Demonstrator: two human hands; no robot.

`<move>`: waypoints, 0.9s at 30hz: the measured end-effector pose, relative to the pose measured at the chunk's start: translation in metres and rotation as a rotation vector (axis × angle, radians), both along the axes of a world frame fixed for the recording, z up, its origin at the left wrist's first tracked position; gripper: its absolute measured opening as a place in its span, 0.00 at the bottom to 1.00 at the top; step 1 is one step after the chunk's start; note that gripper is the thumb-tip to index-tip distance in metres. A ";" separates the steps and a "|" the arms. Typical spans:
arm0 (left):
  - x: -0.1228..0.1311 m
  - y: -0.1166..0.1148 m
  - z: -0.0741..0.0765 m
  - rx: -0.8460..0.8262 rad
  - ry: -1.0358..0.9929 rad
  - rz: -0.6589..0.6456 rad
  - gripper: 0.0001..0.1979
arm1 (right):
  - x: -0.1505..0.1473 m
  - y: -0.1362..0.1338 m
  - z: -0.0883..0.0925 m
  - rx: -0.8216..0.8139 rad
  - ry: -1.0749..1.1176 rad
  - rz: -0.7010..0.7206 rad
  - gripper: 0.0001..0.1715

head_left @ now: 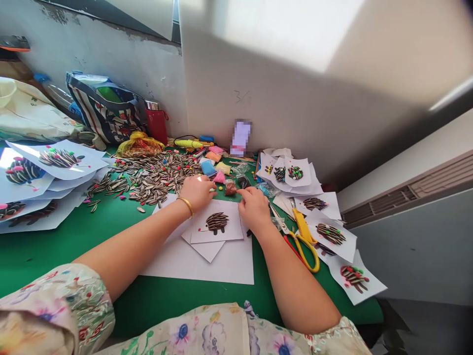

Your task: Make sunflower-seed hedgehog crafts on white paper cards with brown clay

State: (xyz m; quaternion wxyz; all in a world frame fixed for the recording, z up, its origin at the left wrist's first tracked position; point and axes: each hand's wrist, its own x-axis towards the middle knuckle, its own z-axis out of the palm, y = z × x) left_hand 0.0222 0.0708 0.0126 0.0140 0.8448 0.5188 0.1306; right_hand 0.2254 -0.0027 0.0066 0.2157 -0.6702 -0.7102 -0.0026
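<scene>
On white paper (236, 268) in front of me lies a card (232, 227) with a hedgehog picture (217, 223) made of striped sunflower seeds and dark clay. My left hand (198, 192) is above the card's upper left corner, fingers closed, a small greenish bit at the fingertips. Over the card's right edge, my right hand (254, 206) has curled fingers, their tips beside a wrapped lump of brown clay (231, 187); what they pinch is hidden. A black clay lump (244, 182) sits just behind it.
Loose sunflower seeds (158, 172) heap at the left, behind them a yellow bag (140, 144) and red bottle (156, 123). Scissors (303, 249) and a yellow cutter (303, 226) lie right. Finished cards (334, 234) line the right edge; more cards (70, 185) stack left. A phone (241, 138) leans on the wall.
</scene>
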 end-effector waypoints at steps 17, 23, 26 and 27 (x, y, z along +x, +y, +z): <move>0.001 -0.022 0.010 -0.003 -0.132 -0.091 0.20 | -0.008 -0.010 0.010 0.131 0.108 0.179 0.17; -0.034 -0.026 0.007 0.071 -0.182 0.109 0.14 | 0.005 -0.005 0.010 0.130 0.124 0.045 0.16; -0.040 -0.014 0.008 0.041 -0.063 0.172 0.10 | 0.020 0.002 0.012 0.141 0.176 -0.057 0.16; -0.039 -0.010 0.008 0.024 -0.014 0.174 0.10 | 0.025 0.003 0.013 0.148 0.199 -0.083 0.17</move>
